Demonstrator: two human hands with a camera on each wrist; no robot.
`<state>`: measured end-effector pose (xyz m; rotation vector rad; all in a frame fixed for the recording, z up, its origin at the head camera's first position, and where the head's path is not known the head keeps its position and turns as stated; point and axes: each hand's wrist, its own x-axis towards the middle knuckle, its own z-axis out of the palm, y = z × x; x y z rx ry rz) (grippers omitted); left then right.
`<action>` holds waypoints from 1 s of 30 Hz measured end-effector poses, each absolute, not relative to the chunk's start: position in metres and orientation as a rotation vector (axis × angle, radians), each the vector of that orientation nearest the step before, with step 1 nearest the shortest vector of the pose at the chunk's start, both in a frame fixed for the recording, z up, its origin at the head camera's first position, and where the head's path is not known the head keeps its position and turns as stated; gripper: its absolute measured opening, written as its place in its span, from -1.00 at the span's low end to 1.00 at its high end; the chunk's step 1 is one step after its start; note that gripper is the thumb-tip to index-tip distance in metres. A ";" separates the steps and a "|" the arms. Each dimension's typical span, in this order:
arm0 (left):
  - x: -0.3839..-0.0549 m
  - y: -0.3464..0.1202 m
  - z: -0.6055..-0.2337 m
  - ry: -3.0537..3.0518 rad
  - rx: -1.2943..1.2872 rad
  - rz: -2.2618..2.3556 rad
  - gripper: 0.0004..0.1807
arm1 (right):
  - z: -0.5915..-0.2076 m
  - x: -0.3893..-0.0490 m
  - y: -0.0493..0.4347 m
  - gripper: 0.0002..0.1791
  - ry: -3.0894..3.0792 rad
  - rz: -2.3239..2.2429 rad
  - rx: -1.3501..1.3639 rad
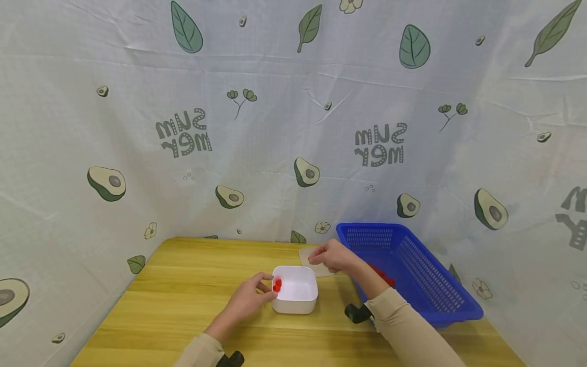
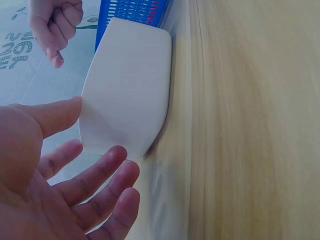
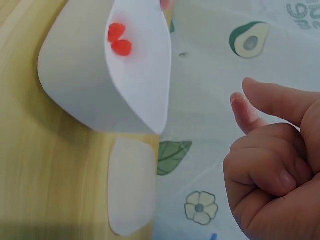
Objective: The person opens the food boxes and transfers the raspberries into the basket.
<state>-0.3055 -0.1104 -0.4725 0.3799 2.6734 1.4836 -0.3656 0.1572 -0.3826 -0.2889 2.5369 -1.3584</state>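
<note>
A white square box (image 1: 295, 306) stands without a cover on the table. Against its left inner wall lie two small red pieces (image 3: 120, 40), soft-edged and rounded. My left hand (image 1: 249, 298) is at the box's left side, thumb and forefinger tips right at its rim. The other fingers are relaxed and spread beside the wall, seen in the left wrist view (image 2: 75, 170). Behind and right of the box, my right hand (image 1: 335, 256) hovers above a pale flat lid (image 1: 304, 255). Its thumb and forefinger are slightly apart with nothing between, the other fingers curled in.
A blue plastic basket (image 1: 426, 265) with slotted walls stands at the right, partly behind my right forearm. Several red pieces (image 1: 382, 275) lie in it. The wooden table (image 1: 192, 285) meets a hanging printed cloth (image 1: 275, 127) at its back and sides.
</note>
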 end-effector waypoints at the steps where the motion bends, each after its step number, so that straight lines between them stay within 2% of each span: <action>1: -0.305 -0.110 -0.473 2.672 0.376 1.482 -0.52 | -0.386 -0.367 0.154 -0.82 2.521 -1.366 -0.286; 19: -0.305 -0.110 -0.473 2.679 0.389 1.474 -0.52 | -0.412 -0.366 0.119 -0.90 2.567 -1.306 -0.319; 30: -0.307 -0.110 -0.472 2.672 0.347 1.479 -0.51 | -0.423 -0.364 0.107 -0.82 2.481 -1.310 -0.368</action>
